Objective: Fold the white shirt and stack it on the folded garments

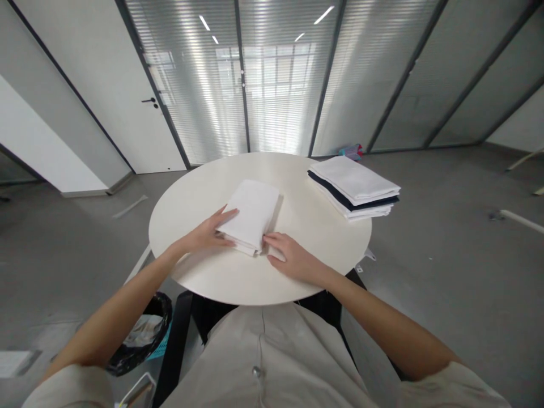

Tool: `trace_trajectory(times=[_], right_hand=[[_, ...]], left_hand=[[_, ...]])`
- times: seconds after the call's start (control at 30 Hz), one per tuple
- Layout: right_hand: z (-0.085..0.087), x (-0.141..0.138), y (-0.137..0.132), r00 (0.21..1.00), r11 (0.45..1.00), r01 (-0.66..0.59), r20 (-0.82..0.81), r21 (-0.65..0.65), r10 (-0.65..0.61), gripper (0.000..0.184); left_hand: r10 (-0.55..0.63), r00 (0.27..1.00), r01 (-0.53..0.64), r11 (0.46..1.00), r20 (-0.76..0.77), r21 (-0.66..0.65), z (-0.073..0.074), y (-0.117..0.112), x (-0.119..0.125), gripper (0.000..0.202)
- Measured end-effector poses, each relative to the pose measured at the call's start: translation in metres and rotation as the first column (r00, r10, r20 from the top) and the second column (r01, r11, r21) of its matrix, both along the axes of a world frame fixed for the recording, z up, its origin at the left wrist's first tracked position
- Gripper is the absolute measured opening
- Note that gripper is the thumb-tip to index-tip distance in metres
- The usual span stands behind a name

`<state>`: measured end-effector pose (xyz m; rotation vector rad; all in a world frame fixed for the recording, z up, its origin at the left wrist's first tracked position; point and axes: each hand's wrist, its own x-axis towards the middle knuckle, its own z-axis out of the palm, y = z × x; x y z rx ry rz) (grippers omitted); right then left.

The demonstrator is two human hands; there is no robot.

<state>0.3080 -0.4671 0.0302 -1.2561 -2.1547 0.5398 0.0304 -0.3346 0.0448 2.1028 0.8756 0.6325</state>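
Observation:
A folded white cloth [251, 209] lies flat on a round white table [204, 175], turned at a slight angle. My left hand [207, 231] grips its left near corner, with fingers resting on the top layer and the thumb along the near edge. At the right near corner, my right hand [295, 259] touches the cloth's side with its fingertips. Its thumb stands apart on the tabletop side, and the fingers are not wrapped round anything. Several folded layers show along the cloth's near edge.
A stack of folded cloths [355, 184], white with a dark navy one between, sits at the table's right edge. A bin with a black liner [164, 306] stands on the floor at lower left. Beyond the table are a glass partition with blinds [280, 102] and a white door [106, 85].

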Motion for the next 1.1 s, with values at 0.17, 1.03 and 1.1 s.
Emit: trace_trajectory(times=[0.17, 1.03, 1.1], right_hand=[[0.011, 0.003, 0.012, 0.987, 0.988, -0.152, -0.045, 0.037, 0.154, 0.037], [0.027, 0.048, 0.157, 0.872, 0.789, 0.489, 0.198, -0.373, -0.447, 0.063], [0.029, 0.045, 0.158, 0.871, 0.768, 0.489, 0.179, -0.413, -0.458, 0.063]], left_hand=[[0.091, 0.996, -0.089, 0.992, -0.022, 0.095, -0.003, 0.034, -0.039, 0.088], [0.471, 0.877, -0.481, 0.861, -0.097, -0.168, 0.0, 0.044, -0.052, 0.066], [0.451, 0.889, -0.458, 0.876, -0.082, -0.152, 0.0, 0.041, -0.047, 0.063]])
